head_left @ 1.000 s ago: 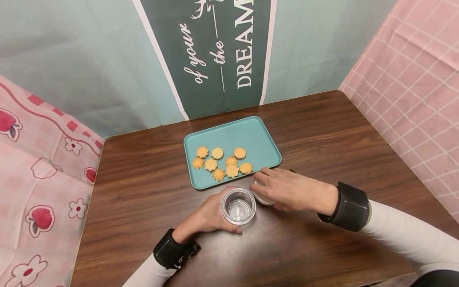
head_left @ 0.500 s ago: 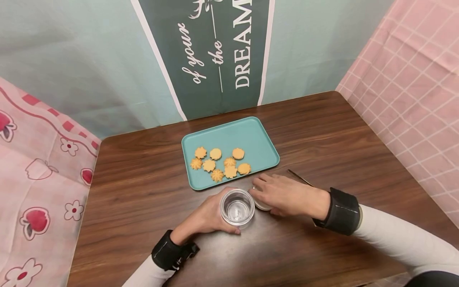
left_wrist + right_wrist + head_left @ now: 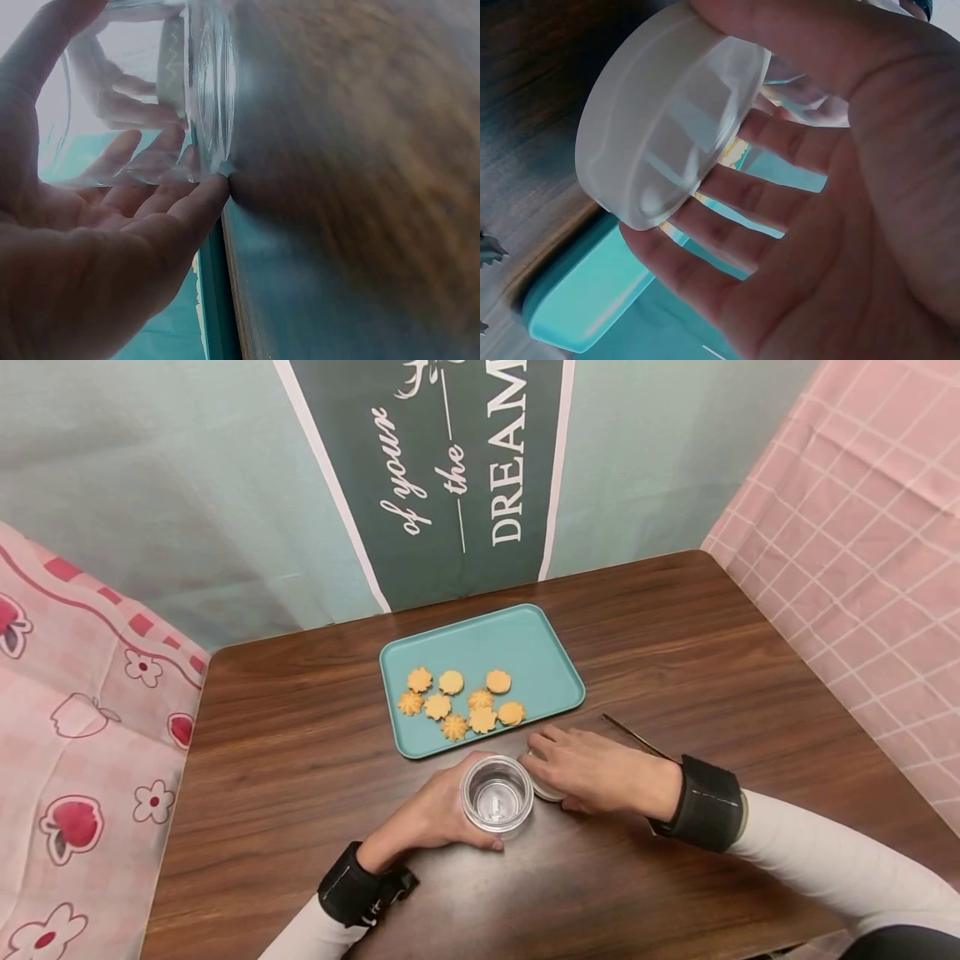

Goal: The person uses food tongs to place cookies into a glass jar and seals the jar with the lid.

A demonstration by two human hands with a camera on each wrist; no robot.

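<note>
Around the left side of a clear, open-topped jar curls my left hand, thumb in front. The jar stands upright on the wooden table, and I see nothing inside it. In the left wrist view the fingers lie against the glass of the jar. Just right of the jar, my right hand grips a round whitish lid close to the tabletop. The right wrist view shows the lid between thumb and fingertips, with the palm off it. In the head view the hand covers most of the lid.
Behind the hands lies a teal tray with several golden cookies toward its left and front. A thin gold-toned metal tool lies right of the tray, partly hidden under the right wrist; toothed metal tips show in the right wrist view.
The right hand with the lid has shifted slightly toward the jar and toward me, uncovering more of the thin metal tool. The left hand and the jar keep their places; the head view drifted a little.
</note>
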